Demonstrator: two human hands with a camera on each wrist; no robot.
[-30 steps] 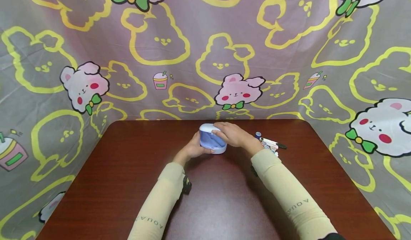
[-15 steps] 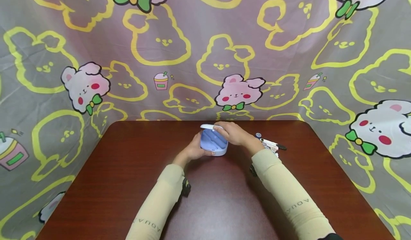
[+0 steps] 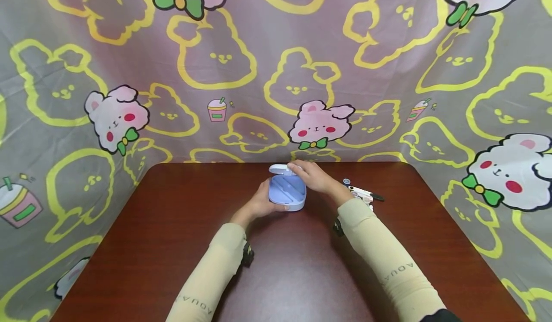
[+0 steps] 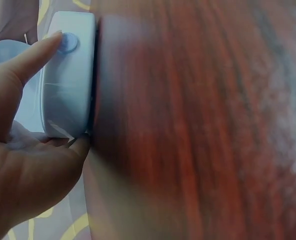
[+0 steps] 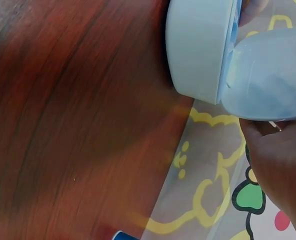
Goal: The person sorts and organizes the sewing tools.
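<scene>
near the centre of the frame, the left hand [image 3: 260,201] grips the pale blue case [image 3: 296,208], thumb at its button [image 4: 71,43], while the right hand [image 3: 315,178] holds the raised lid [image 3: 278,169]. the step in hand looks like opening it; next probably calls for steadying the case while the lid folds fully back.

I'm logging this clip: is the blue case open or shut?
Open: the lid is tilted back, baring the divided inside of the blue case; the right hand holds the lid.
</scene>
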